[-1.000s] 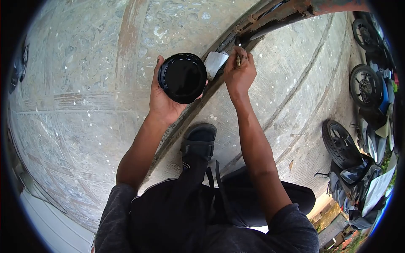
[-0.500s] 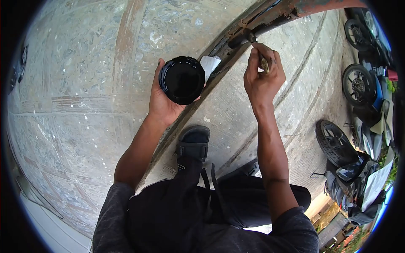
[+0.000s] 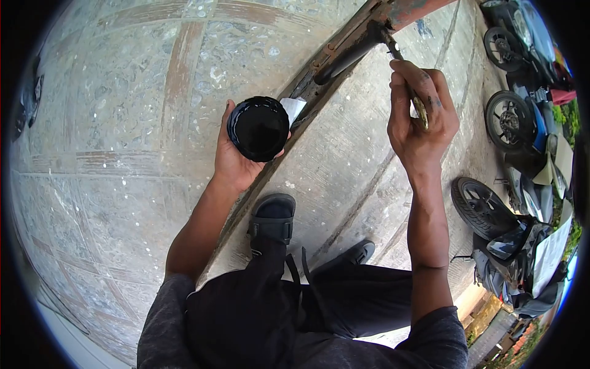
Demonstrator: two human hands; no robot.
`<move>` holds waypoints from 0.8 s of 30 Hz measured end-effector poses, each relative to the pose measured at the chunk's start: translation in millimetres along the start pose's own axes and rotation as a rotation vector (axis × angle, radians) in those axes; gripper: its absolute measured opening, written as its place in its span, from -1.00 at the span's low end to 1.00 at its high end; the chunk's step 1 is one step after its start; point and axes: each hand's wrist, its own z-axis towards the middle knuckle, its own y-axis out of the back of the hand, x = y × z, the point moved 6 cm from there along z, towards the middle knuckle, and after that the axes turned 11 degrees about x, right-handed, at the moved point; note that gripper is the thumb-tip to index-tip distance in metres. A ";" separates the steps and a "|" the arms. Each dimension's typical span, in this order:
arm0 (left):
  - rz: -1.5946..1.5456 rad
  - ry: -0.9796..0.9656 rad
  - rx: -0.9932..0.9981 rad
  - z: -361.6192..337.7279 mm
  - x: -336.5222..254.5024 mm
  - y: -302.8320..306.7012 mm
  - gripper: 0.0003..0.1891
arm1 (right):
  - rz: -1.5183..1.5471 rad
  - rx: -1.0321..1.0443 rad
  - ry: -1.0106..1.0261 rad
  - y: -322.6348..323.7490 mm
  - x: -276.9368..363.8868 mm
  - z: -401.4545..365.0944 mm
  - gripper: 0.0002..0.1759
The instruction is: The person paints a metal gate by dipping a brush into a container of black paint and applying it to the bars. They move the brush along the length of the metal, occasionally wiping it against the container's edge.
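My left hand [image 3: 235, 167] is wrapped round a tub [image 3: 234, 140] with a dark, wet-looking rim, held upright. Glossy black paint [image 3: 263, 128] shows inside it. In my right hand [image 3: 430, 132] is a paintbrush [image 3: 392, 47], its handle smeared with paint and gripped between thumb and fingers. The dark bristles touch a metal pipe [image 3: 350, 59] at the top of the view. Near the brush the pipe is black, and further up to the right it is reddish-brown [image 3: 413, 11]. A white paper scrap [image 3: 292, 109] shows beside the tub.
A raised concrete slab [image 3: 135, 117] with worn brown stripes lies on the left. Its edge runs diagonally under the pipe. My sandalled foot [image 3: 272, 215] stands on lower concrete. Several parked motorcycles [image 3: 510, 120] line the right side.
The brush and my right hand have moved right and slightly down in view, with the bristles further along the pipe towards the reddish part. The tub has shifted slightly left and down.
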 end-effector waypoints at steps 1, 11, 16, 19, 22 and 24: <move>0.007 0.000 -0.005 0.8 -1.0 -1.2 -0.26 | -0.036 -0.043 0.055 10.3 6.1 0.6 -0.78; 0.111 0.028 -0.014 -3.4 7.0 -17.6 -0.23 | -0.221 0.152 0.200 -40.2 -26.1 -49.8 -0.41; 0.144 0.014 -0.047 -6.8 10.1 -21.8 -0.25 | -0.145 0.300 0.146 -70.4 -40.2 -73.6 -0.47; 0.091 0.030 0.006 -11.5 9.1 -16.1 -0.31 | 0.079 0.167 0.010 -58.2 -39.7 -78.7 -0.69; 0.089 0.025 -0.071 -18.7 11.8 -16.8 -0.25 | 0.514 -0.204 -0.364 -48.9 -78.0 -79.7 -0.87; 0.048 0.049 -0.086 -26.0 11.1 -12.1 -0.27 | 0.925 -0.405 -0.618 -35.1 -104.4 -78.7 -0.78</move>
